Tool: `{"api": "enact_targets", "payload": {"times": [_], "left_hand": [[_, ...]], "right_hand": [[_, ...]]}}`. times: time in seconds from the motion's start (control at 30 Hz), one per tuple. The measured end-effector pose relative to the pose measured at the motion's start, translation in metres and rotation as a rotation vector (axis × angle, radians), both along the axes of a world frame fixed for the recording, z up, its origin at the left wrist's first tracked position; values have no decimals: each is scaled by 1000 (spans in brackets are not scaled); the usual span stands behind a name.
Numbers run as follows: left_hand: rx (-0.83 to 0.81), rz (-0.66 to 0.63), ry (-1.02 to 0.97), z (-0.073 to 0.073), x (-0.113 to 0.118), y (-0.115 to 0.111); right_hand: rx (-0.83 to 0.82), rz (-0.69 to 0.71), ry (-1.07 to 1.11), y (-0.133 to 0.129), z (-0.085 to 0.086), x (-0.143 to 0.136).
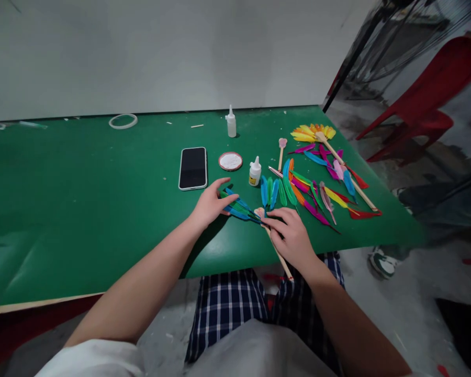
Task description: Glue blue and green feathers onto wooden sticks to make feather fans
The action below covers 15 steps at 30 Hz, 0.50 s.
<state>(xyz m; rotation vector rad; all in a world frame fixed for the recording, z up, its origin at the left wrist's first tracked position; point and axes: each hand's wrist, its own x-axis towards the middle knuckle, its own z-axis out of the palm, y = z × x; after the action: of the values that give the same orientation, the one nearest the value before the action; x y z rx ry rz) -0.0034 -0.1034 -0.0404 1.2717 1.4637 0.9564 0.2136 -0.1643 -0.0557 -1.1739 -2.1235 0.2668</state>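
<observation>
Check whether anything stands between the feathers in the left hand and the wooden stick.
Nothing visible does: the blue and green feathers reach from the left hand to the head of the wooden stick, by the right hand. The yellow-labelled squeeze bottle stands beyond, off that line.

I face a green table [82,209], its far edge along a plain grey wall [160,52]. Past its right edge I see a red chair [439,86] on a grey floor [424,272], dimly lit.
</observation>
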Motion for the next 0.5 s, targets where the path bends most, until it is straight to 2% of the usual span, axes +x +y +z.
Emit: {"api": "enact_targets", "payload": {"times": [0.17, 0.4, 0.5], "left_hand": [[13, -32, 128, -3, -3, 2], [99, 7, 230, -5, -4, 3], [187, 28, 255, -9, -10, 7]], "right_hand": [[66, 3, -144, 0, -4, -1], [90, 2, -163, -1, -3, -1], [94, 5, -176, -1, -4, -1]]}}
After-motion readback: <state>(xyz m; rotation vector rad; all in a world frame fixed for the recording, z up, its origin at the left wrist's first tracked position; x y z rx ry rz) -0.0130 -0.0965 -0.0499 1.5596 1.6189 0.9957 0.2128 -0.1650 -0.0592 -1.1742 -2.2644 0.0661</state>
